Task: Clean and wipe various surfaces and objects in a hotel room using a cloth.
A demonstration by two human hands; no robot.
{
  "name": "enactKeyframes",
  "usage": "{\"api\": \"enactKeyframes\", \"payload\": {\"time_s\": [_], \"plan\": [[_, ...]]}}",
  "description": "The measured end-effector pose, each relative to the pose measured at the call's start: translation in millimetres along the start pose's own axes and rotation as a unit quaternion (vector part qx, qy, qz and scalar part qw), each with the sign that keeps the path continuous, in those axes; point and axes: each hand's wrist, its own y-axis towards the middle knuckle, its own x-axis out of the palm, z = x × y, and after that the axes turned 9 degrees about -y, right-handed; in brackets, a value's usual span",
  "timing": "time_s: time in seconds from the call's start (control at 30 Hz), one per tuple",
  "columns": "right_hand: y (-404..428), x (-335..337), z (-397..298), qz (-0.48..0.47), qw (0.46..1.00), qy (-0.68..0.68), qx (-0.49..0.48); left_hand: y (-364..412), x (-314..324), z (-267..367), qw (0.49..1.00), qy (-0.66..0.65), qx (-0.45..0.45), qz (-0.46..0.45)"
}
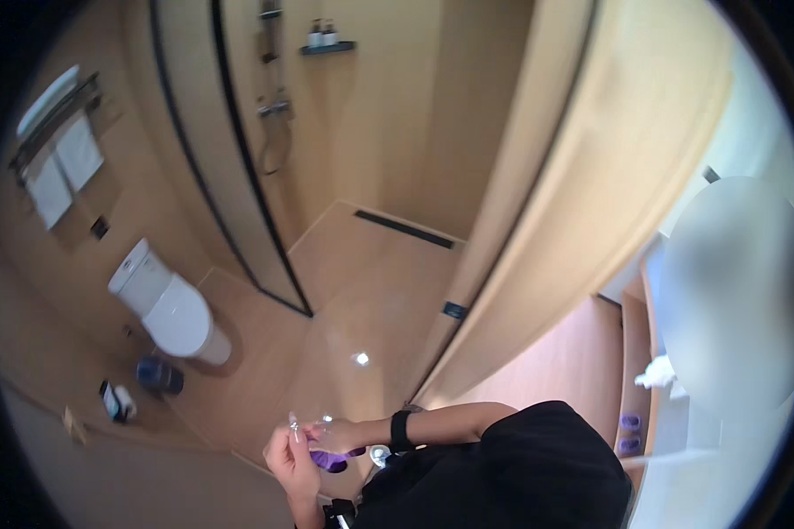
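Observation:
My left hand point(292, 459) is raised at the bottom centre, its thumb and fingertips together near a small shiny thing too blurred to name. Close beside it on the right, partly behind its fingers, is my right hand point(337, 436). A clear glint shows over the right hand; whether either hand holds something cannot be told. Below my hands appears a purple item point(331, 457), perhaps a slipper, partly hidden. Black bands are on both wrists, and a black sleeve covers the right upper arm.
A white toilet point(178, 321) and dark bin point(160, 375) stand left, under a towel rack point(56, 122). A black-framed glass panel point(264, 218) edges the shower, with a bottle shelf point(329, 48). Right are a door frame point(503, 205) and purple slippers point(630, 433) on a low shelf.

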Motion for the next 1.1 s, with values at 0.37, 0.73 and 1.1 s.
{"api": "enactKeyframes", "payload": {"time_s": [0.37,0.73,1.1], "plan": [[-180.3,-260.6,-159.9,0.316,0.924,-0.052,0.209,5.9,137.6,-11.5,0.961,-0.143,0.190,-0.144],[-273.2,-310.4,-197.0,0.660,0.728,0.178,0.047,-65.2,221.3,-57.8,0.976,-0.133,0.125,-0.118],[-180.0,-320.4,-117.0,0.554,0.661,-0.499,-0.087,-18.5,310.3,-14.9,0.906,-0.027,0.394,-0.150]]}}
